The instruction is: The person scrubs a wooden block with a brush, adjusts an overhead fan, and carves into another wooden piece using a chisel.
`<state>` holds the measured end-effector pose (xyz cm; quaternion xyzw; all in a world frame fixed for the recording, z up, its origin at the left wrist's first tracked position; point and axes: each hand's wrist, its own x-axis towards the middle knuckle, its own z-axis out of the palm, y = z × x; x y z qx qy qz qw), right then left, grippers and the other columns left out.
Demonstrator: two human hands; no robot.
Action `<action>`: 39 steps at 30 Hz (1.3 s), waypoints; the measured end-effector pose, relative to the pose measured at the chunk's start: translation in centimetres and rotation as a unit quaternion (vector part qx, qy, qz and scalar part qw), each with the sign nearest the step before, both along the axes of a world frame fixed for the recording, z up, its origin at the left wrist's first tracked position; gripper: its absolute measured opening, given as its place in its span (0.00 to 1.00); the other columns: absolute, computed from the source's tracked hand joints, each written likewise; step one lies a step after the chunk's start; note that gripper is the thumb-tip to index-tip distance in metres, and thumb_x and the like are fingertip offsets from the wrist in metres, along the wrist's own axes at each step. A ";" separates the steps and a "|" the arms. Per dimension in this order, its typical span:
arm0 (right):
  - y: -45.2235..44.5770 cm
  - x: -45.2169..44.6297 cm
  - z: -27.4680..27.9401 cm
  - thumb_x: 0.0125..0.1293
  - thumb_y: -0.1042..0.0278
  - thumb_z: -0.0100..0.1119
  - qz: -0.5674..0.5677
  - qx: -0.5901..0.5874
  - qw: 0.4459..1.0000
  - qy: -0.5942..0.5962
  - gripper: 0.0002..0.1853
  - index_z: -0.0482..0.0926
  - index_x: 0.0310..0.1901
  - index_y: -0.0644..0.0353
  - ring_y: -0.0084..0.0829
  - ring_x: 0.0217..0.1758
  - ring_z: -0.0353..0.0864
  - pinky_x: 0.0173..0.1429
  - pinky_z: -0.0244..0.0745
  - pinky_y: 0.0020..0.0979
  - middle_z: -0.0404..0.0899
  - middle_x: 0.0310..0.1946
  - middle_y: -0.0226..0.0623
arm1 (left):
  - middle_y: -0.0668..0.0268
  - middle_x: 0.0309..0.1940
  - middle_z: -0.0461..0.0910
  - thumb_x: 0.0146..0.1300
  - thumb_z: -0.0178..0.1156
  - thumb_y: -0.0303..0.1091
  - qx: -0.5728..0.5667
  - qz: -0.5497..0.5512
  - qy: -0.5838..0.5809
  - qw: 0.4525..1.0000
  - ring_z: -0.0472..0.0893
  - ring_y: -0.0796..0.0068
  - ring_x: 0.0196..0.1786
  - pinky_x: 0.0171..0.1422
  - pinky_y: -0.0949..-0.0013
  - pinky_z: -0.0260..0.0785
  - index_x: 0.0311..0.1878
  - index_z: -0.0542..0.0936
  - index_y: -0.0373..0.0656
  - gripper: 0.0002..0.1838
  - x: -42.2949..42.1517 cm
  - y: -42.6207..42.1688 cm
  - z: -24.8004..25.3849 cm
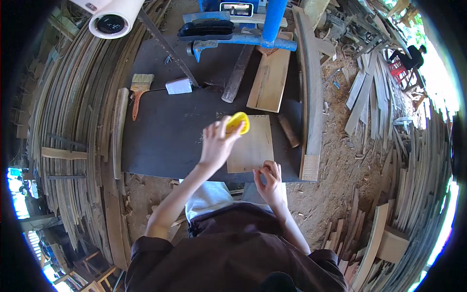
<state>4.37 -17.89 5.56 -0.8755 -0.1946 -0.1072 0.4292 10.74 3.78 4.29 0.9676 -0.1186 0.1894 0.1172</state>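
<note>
My left hand (217, 142) is over the left side of a flat, pale wooden board (252, 151) that lies on the dark tabletop. Its fingers are closed around a yellow rounded object (239, 123), whose exact kind I cannot make out. At the board's near right edge is my right hand (269, 182), fingers curled in toward the thumb. Whatever it may pinch there is hidden. Right of the board lies a short, brown, round wooden piece (289, 131). Just beyond it, a longer wooden plank (270, 80) slants away.
A paintbrush (141, 86), a white block (179, 86) and a dark wooden bar (238, 74) lie on the dark tabletop (160, 141). A blue metal frame (243, 39) stands at the back. Stacked wood strips (73, 112) flank the left. A seated person (413, 59) is far right.
</note>
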 end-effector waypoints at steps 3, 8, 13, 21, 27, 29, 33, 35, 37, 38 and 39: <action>0.1 0.2 0.0 0.58 0.79 0.69 -0.004 -0.020 1.000 -0.021 0.09 0.77 0.36 0.63 0.45 0.44 0.74 0.48 0.73 0.41 0.73 0.42 0.43 | 0.59 0.69 0.67 0.67 0.61 0.39 -0.012 -0.054 0.005 0.998 0.74 0.55 0.62 0.63 0.45 0.66 0.71 0.73 0.70 0.29 0.9 -5.0 -2.0; -0.3 0.2 0.3 0.60 0.77 0.69 0.005 -0.026 1.000 -0.009 0.09 0.78 0.39 0.63 0.45 0.46 0.75 0.50 0.74 0.40 0.74 0.42 0.44 | 0.59 0.70 0.67 0.67 0.61 0.40 -0.019 -0.061 0.032 0.997 0.75 0.53 0.63 0.66 0.43 0.66 0.71 0.73 0.70 0.28 1.5 -6.5 -1.0; 0.2 0.3 0.3 0.59 0.77 0.68 0.007 -0.027 1.000 0.001 0.09 0.77 0.38 0.61 0.46 0.44 0.74 0.49 0.73 0.42 0.73 0.42 0.44 | 0.61 0.65 0.70 0.65 0.65 0.40 -0.020 0.007 -0.006 1.000 0.75 0.58 0.58 0.56 0.48 0.68 0.68 0.77 0.69 0.27 1.3 0.5 0.2; 0.0 0.6 -0.2 0.59 0.77 0.69 0.021 -0.059 0.998 -0.016 0.09 0.78 0.38 0.62 0.45 0.44 0.73 0.48 0.72 0.41 0.73 0.41 0.43 | 0.58 0.67 0.68 0.66 0.64 0.40 0.010 -0.058 -0.025 0.998 0.74 0.51 0.62 0.66 0.42 0.67 0.70 0.74 0.69 0.29 0.6 -7.4 -2.3; 0.0 0.4 -0.3 0.58 0.76 0.69 0.015 -0.071 0.997 0.011 0.11 0.79 0.41 0.59 0.46 0.46 0.72 0.53 0.72 0.44 0.73 0.44 0.43 | 0.57 0.62 0.70 0.67 0.64 0.41 -0.047 0.080 -0.036 0.995 0.76 0.55 0.52 0.52 0.50 0.70 0.71 0.73 0.70 0.29 1.2 0.5 -0.5; 0.2 0.3 0.1 0.58 0.75 0.70 0.000 -0.076 0.997 -0.011 0.12 0.79 0.43 0.59 0.46 0.49 0.72 0.54 0.72 0.45 0.73 0.45 0.42 | 0.56 0.61 0.71 0.69 0.63 0.42 -0.061 0.120 -0.005 0.991 0.77 0.55 0.53 0.53 0.51 0.71 0.71 0.74 0.70 0.27 1.1 3.4 -0.6; -0.3 0.2 0.0 0.53 0.72 0.76 -0.043 -0.079 0.996 -0.021 0.16 0.82 0.44 0.58 0.43 0.57 0.72 0.59 0.72 0.44 0.74 0.51 0.40 | 0.51 0.59 0.72 0.71 0.61 0.35 -0.193 0.159 -0.051 0.967 0.77 0.51 0.60 0.60 0.51 0.74 0.70 0.76 0.62 0.24 -1.5 6.2 1.2; -1.2 0.5 -0.7 0.52 0.72 0.76 -0.033 -0.070 0.997 -0.020 0.16 0.82 0.42 0.58 0.44 0.55 0.74 0.58 0.71 0.44 0.76 0.48 0.40 | 0.52 0.59 0.72 0.70 0.62 0.29 -0.252 0.167 -0.066 0.951 0.77 0.52 0.60 0.62 0.54 0.75 0.69 0.77 0.59 0.25 -3.5 6.5 2.4; -2.3 1.1 -2.2 0.54 0.74 0.75 0.032 -0.039 0.998 -0.042 0.15 0.81 0.44 0.58 0.46 0.51 0.76 0.58 0.69 0.46 0.77 0.43 0.37 | 0.54 0.59 0.72 0.71 0.60 0.27 -0.284 0.180 -0.064 0.940 0.78 0.56 0.59 0.61 0.60 0.77 0.69 0.77 0.58 0.25 -5.6 6.6 2.9; -2.4 1.5 -2.5 0.56 0.76 0.73 0.047 -0.042 0.995 -0.075 0.14 0.80 0.43 0.59 0.45 0.48 0.77 0.56 0.68 0.44 0.77 0.40 0.37 | 0.54 0.59 0.72 0.71 0.60 0.27 -0.294 0.182 -0.061 0.936 0.78 0.57 0.59 0.61 0.60 0.77 0.70 0.77 0.57 0.25 -6.6 6.7 2.9; -2.3 1.8 -2.1 0.56 0.76 0.73 0.051 -0.041 0.995 -0.077 0.14 0.80 0.43 0.59 0.45 0.48 0.77 0.56 0.68 0.44 0.77 0.40 0.37 | 0.55 0.59 0.72 0.72 0.60 0.27 -0.304 0.184 -0.059 0.933 0.78 0.59 0.58 0.60 0.60 0.78 0.70 0.77 0.57 0.24 -7.4 6.8 2.9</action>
